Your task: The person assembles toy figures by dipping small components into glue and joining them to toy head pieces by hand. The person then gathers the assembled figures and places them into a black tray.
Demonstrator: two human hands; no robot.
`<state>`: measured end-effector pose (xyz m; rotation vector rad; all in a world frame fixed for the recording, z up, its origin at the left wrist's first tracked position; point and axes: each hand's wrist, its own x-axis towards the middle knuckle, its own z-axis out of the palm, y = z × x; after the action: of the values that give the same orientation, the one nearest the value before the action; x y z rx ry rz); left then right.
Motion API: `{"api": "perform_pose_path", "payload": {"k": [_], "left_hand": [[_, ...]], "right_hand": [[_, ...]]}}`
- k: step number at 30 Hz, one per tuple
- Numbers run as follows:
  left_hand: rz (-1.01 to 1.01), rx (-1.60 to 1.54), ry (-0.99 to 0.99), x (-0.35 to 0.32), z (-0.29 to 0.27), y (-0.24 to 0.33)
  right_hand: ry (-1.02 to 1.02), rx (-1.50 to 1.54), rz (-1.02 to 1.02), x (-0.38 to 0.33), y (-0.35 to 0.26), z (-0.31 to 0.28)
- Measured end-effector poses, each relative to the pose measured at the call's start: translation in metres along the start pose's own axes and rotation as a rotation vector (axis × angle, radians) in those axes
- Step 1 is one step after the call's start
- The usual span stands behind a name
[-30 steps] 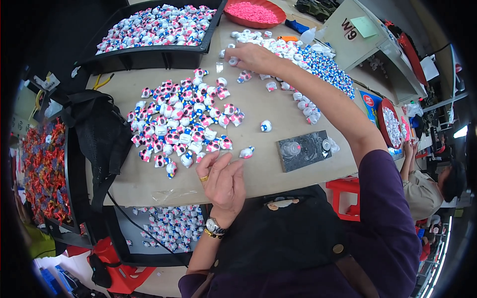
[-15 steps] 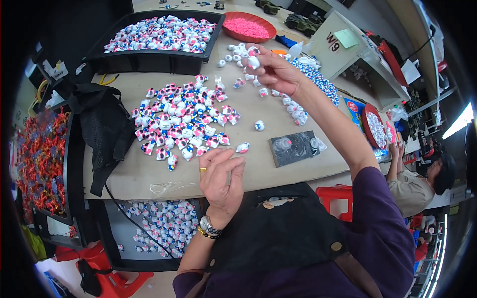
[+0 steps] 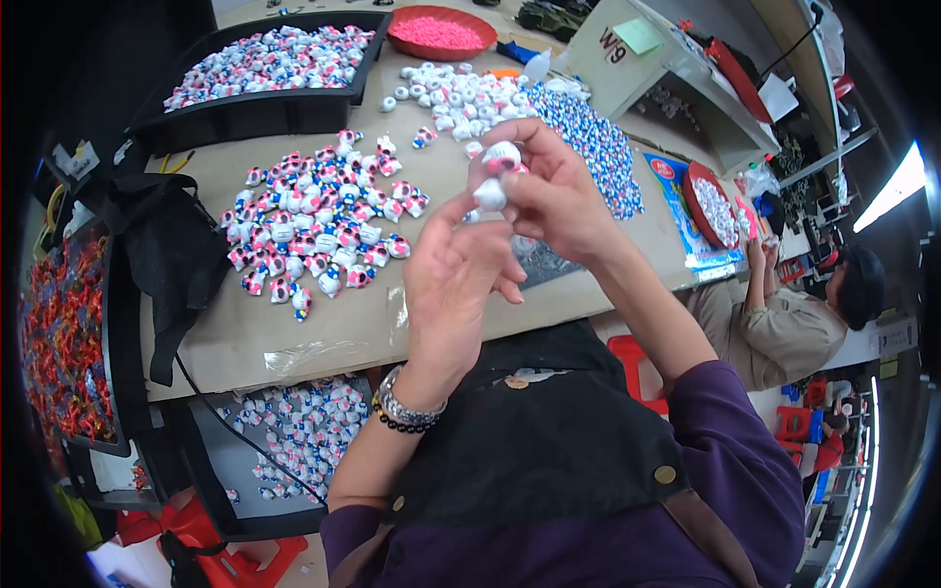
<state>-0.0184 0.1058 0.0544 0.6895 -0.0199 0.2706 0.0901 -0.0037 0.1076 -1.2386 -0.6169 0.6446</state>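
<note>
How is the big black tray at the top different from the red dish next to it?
The black tray is boxy with corners, while the red dish is round. The black tray looks bigger than the red dish. The black tray holds white, pink and blue figures; the red dish holds little pink pieces. Both stand on the table and hold lots of things.

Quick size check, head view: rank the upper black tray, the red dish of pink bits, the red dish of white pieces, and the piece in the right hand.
1. Upper black tray
2. Red dish of pink bits and red dish of white pieces: too alike to rank
3. White-and-pink piece in the right hand, partly covered
</note>
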Motion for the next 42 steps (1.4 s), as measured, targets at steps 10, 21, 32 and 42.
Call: {"api": "perform_pose_path", "payload": {"k": [10, 21, 32, 42], "left_hand": [[0.029, 0.269, -0.104, 0.026, 0.004, -0.027], [0.163, 1.744, -0.262, 0.155, 0.000, -0.069], [-0.309, 0.731, -0.086, 0.090, 0.062, -0.047], [-0.791, -0.225, 0.037, 0.041, 0.058, -0.064]], "right_hand": [[0.282, 0.161, -0.232, -0.043, -0.006, -0.035], [0.462, 0.236, 0.072, -0.072, 0.004, -0.131], [0.139, -0.833, -0.401, -0.065, -0.009, -0.127], [-0.177, -1.056, -0.430, -0.077, -0.024, -0.110]]}}
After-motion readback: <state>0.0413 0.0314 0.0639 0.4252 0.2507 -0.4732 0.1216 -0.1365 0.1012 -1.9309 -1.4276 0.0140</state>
